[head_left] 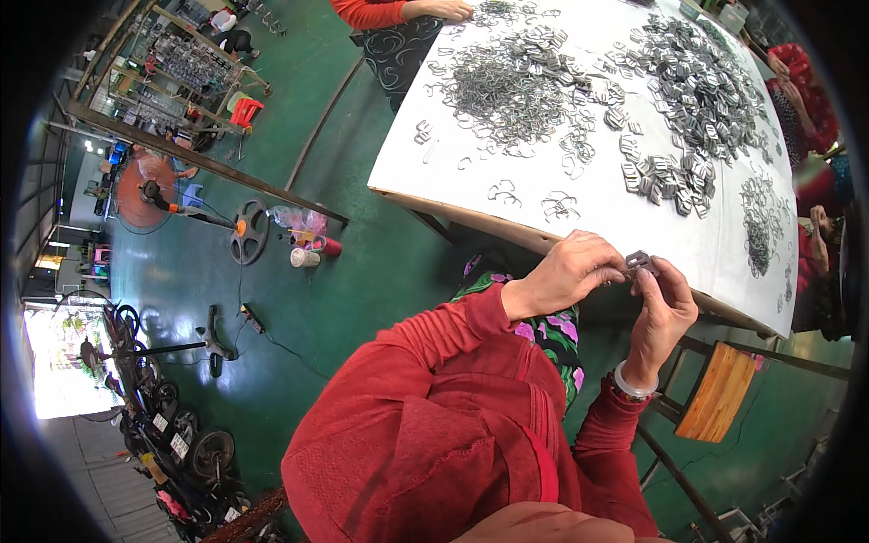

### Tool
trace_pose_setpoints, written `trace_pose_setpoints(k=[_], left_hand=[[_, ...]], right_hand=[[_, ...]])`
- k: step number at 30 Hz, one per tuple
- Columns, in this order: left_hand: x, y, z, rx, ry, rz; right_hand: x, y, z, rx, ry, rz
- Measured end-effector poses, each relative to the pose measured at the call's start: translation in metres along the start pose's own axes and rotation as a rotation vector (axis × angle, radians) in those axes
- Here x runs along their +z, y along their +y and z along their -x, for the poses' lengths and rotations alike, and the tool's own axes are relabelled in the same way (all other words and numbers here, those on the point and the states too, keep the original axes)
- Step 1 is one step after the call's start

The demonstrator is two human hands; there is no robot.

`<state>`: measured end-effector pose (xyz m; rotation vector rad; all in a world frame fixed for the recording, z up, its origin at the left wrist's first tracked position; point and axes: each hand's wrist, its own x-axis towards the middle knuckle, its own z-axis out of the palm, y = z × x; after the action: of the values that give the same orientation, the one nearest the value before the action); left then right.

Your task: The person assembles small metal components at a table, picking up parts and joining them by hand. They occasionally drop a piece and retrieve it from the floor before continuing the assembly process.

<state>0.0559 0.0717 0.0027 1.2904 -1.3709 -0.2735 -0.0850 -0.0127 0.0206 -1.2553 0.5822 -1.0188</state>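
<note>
Over the near edge of a white-topped table (534,217), both my hands are closed on a small dark metal buckle (639,259) with slots in it. My right hand (666,312) grips the buckle between thumb and fingers. My left hand (572,273) pinches at its left side; whether a thin wire part is also in those fingertips is too small to tell. On the tabletop ahead lies a heap of thin bent wire clips (507,90). To its right spreads a pile of grey metal buckles (697,100). A few loose wire clips (561,206) lie nearer my left hand.
Another wire heap (759,222) lies at the table's right. A person in an orange-red sleeve (371,13) sits at the far left; other people (801,100) sit along the right side. A wooden stool (715,391), a standing fan (149,190) and parked motorbikes (181,434) stand around.
</note>
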Motion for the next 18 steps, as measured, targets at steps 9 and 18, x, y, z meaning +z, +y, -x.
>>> trace_pose_setpoints(k=[9,18], left_hand=[[-0.066,-0.111,-0.013,-0.159,0.045,-0.535],[-0.111,-0.206,-0.022,0.035,-0.233,-1.062]], right_hand=[[0.005,-0.006,-0.002,-0.041,-0.003,0.051],[0.007,-0.01,-0.008,-0.003,-0.037,0.091]])
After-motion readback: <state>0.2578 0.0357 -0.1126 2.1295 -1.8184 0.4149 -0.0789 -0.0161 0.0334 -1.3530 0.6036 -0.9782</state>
